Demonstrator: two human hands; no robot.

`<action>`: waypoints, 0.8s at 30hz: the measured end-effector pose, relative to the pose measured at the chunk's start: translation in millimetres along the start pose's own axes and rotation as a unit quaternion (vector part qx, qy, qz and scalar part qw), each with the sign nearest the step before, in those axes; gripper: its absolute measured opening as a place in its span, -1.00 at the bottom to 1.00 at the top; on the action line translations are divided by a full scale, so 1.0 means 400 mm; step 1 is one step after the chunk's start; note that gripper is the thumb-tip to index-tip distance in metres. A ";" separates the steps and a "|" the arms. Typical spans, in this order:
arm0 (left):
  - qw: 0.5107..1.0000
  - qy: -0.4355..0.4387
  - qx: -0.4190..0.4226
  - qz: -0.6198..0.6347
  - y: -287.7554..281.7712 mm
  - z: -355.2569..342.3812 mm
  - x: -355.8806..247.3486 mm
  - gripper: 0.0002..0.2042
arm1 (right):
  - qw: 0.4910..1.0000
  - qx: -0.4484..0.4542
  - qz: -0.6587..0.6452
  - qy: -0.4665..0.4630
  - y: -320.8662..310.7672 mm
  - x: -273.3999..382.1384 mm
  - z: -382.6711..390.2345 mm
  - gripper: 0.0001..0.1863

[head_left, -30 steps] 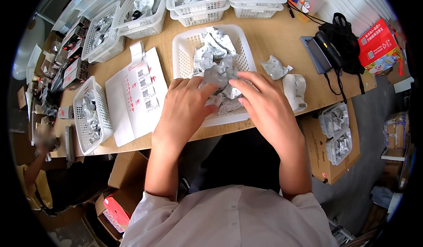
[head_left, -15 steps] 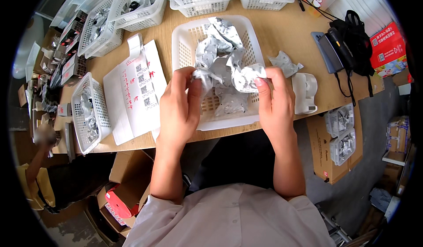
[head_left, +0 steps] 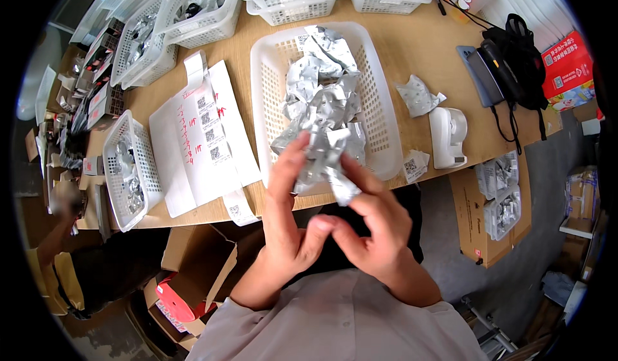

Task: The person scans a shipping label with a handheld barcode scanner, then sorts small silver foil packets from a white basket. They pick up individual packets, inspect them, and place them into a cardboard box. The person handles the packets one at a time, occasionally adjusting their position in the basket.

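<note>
My left hand (head_left: 288,213) and my right hand (head_left: 378,222) meet at the front of a white plastic basket (head_left: 259,81). Between their fingers is a crumpled silver foil packet (head_left: 325,155), slightly blurred; the fingers press it from both sides, while my two thumbs touch below it. More crumpled silver foil packets (head_left: 318,71) are heaped inside the basket, beyond my fingertips. How many packets lie between my hands cannot be made out.
Left of the basket lie white papers (head_left: 193,148) with red writing and a smaller basket (head_left: 154,184) of foil packets. To the right are a loose foil packet (head_left: 417,95), a white tape dispenser (head_left: 444,145) and a phone (head_left: 473,71). Baskets (head_left: 283,15) line the back.
My hands have drawn closer together and nearer to my body, thumbs now meeting. The foil between them has moved toward the basket's front edge. Small labels beside the basket are now uncovered.
</note>
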State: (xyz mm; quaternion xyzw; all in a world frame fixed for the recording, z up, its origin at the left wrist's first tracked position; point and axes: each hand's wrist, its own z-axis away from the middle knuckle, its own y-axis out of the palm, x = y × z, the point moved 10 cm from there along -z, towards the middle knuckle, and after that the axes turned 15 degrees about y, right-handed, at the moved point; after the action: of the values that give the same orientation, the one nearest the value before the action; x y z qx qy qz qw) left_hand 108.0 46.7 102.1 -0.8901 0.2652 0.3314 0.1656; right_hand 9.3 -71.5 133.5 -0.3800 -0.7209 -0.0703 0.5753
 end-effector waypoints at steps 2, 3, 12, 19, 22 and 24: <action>0.996 -0.021 -0.054 0.073 -0.002 -0.004 0.006 0.10 | 0.998 0.043 -0.002 -0.055 0.036 0.003 0.024 -0.73; 0.992 -0.043 -0.079 0.093 -0.017 -0.008 0.009 0.13 | 0.996 0.057 -0.007 -0.063 0.040 0.015 0.030 -0.70; 0.956 -0.147 -0.248 0.059 -0.161 -0.071 0.050 -0.21 | 0.992 0.063 0.063 -0.093 -0.002 0.067 -0.035 -0.60; 0.916 -0.177 -0.287 0.219 -0.143 -0.058 0.079 -0.27 | 0.886 0.307 0.343 0.051 0.099 -0.084 -0.183 -0.74; 0.902 -0.189 -0.263 0.285 -0.129 -0.051 0.090 -0.33 | 0.878 0.339 0.337 0.017 0.153 -0.139 -0.203 -0.73; 0.891 -0.202 -0.276 0.298 -0.118 -0.052 0.093 -0.35 | 0.865 0.366 0.342 0.034 0.166 -0.155 -0.212 -0.69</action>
State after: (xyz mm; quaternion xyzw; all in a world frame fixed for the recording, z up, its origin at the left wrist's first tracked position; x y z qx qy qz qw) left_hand 169.8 61.4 97.7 -0.6931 0.3766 0.5977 -0.1436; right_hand 119.8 -99.6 84.2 -0.3623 -0.4997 0.3870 0.6851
